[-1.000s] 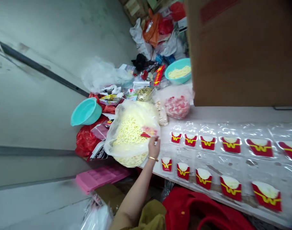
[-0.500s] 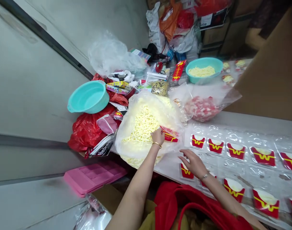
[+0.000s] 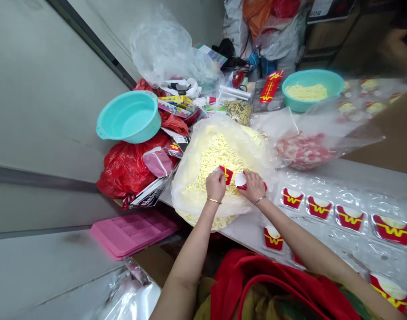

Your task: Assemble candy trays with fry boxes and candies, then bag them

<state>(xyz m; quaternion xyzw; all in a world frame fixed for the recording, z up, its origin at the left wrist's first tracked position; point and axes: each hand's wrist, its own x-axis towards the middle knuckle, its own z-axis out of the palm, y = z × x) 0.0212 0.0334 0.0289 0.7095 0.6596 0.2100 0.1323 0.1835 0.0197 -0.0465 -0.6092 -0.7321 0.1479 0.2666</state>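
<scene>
My left hand (image 3: 215,186) is closed on a small red carton (image 3: 227,174) with a yellow zigzag, like a miniature fries box. It hovers over a big clear bag (image 3: 185,186) full of pale yellow fry-like sticks (image 3: 215,155). Just to the right, my right hand (image 3: 253,186) has its fingers wrapped around a stack of red cartons (image 3: 240,181), white on one side, above the same bag. Part of that stack is hidden by the hand. Clear blister sheets (image 3: 300,218) at the right hold several red cartons (image 3: 319,206) with white tops.
A turquoise basin (image 3: 130,120) sits on a red plastic bag (image 3: 123,171) at left. Another turquoise basin (image 3: 313,100) holds pale sticks at the back. Near it lies a bag of pink and white pieces (image 3: 305,149). Pink trays (image 3: 133,233) are below the table edge.
My right hand has moved from above the blister sheet to the bag and closed on the red carton stack. My left hand now holds a single carton. The view has shifted slightly.
</scene>
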